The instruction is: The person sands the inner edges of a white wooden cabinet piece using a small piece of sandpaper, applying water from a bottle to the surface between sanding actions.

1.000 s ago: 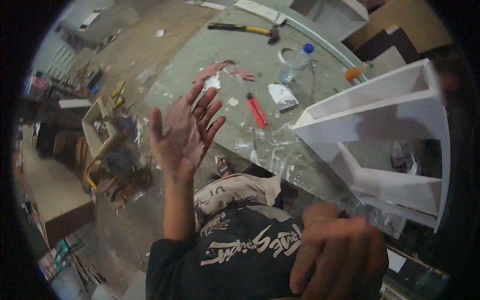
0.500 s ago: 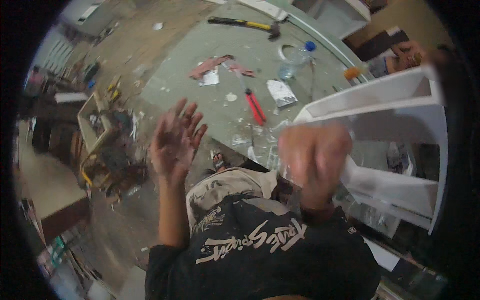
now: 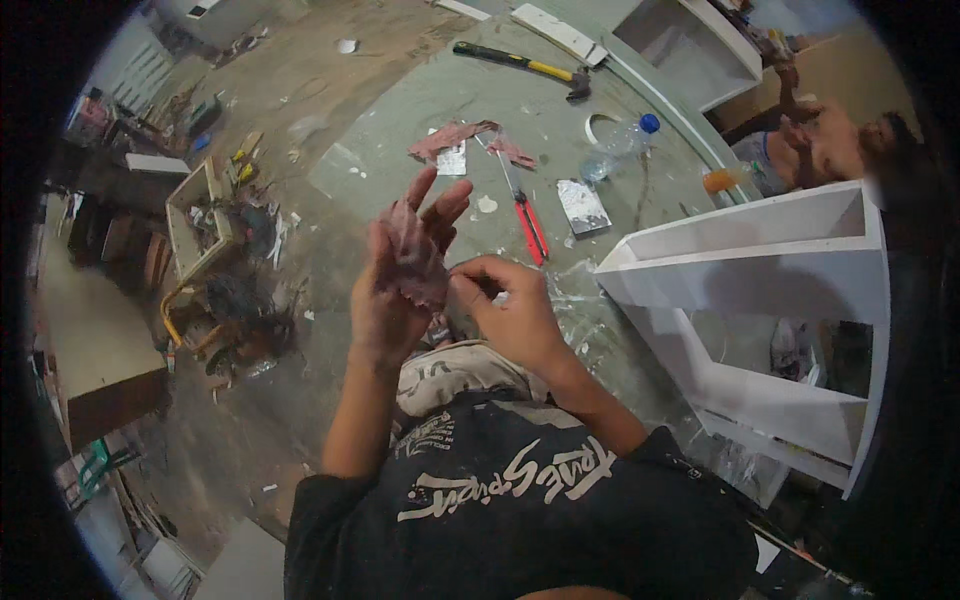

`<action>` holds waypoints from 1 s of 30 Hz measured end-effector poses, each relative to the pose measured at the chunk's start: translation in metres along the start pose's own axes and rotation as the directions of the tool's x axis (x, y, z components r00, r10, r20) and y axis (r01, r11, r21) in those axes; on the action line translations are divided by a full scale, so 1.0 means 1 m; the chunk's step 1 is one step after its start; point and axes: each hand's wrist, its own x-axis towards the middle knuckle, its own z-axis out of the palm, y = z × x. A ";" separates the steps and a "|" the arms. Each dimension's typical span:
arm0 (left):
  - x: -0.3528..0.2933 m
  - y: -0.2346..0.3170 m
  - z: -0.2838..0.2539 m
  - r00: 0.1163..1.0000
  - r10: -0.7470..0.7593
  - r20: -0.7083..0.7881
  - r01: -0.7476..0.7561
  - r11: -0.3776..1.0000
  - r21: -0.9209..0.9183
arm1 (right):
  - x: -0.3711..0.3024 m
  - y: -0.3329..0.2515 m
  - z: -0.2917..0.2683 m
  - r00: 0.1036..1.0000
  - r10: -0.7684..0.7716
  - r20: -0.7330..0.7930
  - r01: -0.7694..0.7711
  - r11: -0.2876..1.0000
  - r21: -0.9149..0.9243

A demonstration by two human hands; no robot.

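Evidently the delicate part lies at the left palm: the left hand (image 3: pixel 390 295) is turned palm up by the near edge of the bench (image 3: pixel 385 105), fingers mostly extended and spread, with a pinkish layer (image 3: pixel 416 250) lying over palm and finger roots. Whether that layer is a thin sheet or a smear, I cannot tell. The right hand (image 3: pixel 512 308) brings thumb and forefinger almost together at the layer's lower right border; whether they have hold of it is too small to make out.

To do this well, I would keep the left palm flat and level, since cupping it could crease or bunch the layer. The right fingertips should work from the border with a light pinch, taking little at a time; a hard tug might tear something so thin. Bracing both forearms against the body would probably steady the contact. The red-handled cutter (image 3: pixel 532 230) lies on the bench just beyond the right hand, so reaching forward calls for care.
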 end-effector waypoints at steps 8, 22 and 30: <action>0.015 0.000 -0.010 0.996 0.011 0.091 -0.036 0.959 0.280 | -0.007 -0.005 -0.030 0.993 -0.023 -0.118 0.040 0.988 0.147; 0.007 -0.005 0.001 0.990 -0.116 0.080 0.072 0.906 0.416 | -0.003 -0.001 0.004 0.973 0.009 -0.232 0.048 0.970 0.239; -0.003 -0.004 -0.012 0.996 -0.092 -0.011 0.085 0.866 0.493 | -0.008 0.018 0.006 0.989 -0.063 -0.131 0.085 0.982 0.170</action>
